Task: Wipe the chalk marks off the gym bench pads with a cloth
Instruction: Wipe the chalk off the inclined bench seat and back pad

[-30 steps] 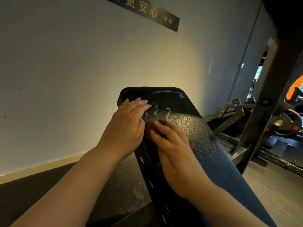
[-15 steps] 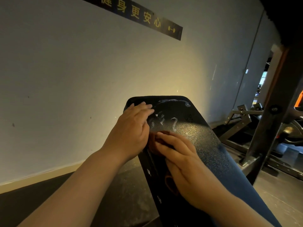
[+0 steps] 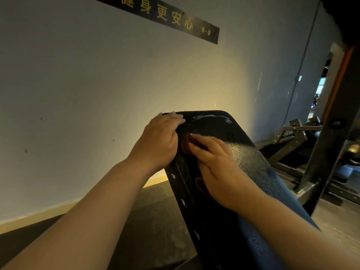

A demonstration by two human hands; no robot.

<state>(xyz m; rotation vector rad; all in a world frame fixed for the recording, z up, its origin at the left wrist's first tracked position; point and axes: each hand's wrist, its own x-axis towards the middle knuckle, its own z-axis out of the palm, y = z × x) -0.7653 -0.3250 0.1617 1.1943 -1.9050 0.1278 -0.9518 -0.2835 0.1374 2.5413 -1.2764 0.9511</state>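
Note:
A black, textured bench pad (image 3: 247,152) slopes up and away from me toward the wall. A curved white chalk mark (image 3: 212,116) runs along its top end, with a fainter smear just below it. My left hand (image 3: 157,141) rests on the pad's upper left edge, fingers laid fairly straight over the top. My right hand (image 3: 216,164) presses a reddish-brown cloth (image 3: 186,146) flat against the pad just below the chalk. Only the cloth's edges show from under my fingers and palm.
A dark steel rack upright (image 3: 331,133) stands close on the right, with a low machine frame (image 3: 292,137) behind it. A pale wall with a black sign (image 3: 165,16) is right behind the bench. Dark rubber floor (image 3: 152,221) lies to the left.
My right hand has slid the cloth up the pad, and the chalk squiggles in the middle are mostly gone. My left hand has moved up toward the pad's top edge.

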